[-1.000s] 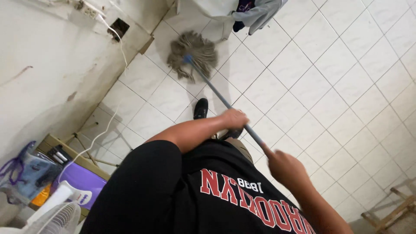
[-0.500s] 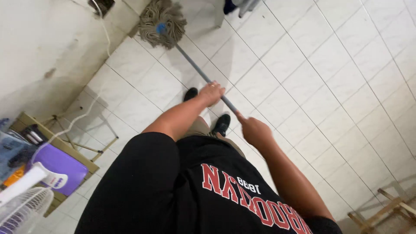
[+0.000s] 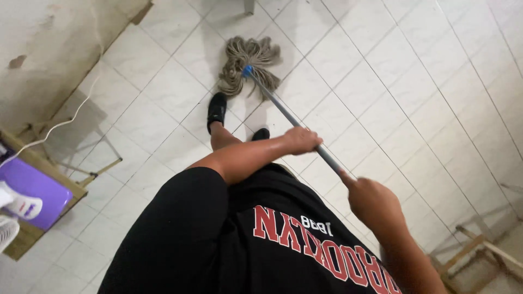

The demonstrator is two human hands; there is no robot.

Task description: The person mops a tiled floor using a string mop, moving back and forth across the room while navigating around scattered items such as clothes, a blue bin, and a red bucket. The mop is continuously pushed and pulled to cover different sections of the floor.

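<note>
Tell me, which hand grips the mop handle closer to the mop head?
The left hand; it holds the grey mop handle lower down, while the right hand grips the top end.

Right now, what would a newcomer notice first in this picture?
Both hands grip a grey mop handle crossing the middle: left hand further down it, right hand at its end. The string mop head lies on the white tiled floor, ahead of two black shoes.

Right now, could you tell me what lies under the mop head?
The mop head rests on white floor tiles with dark grout lines. The patch directly beneath its strings is covered, so its condition cannot be seen.
</note>
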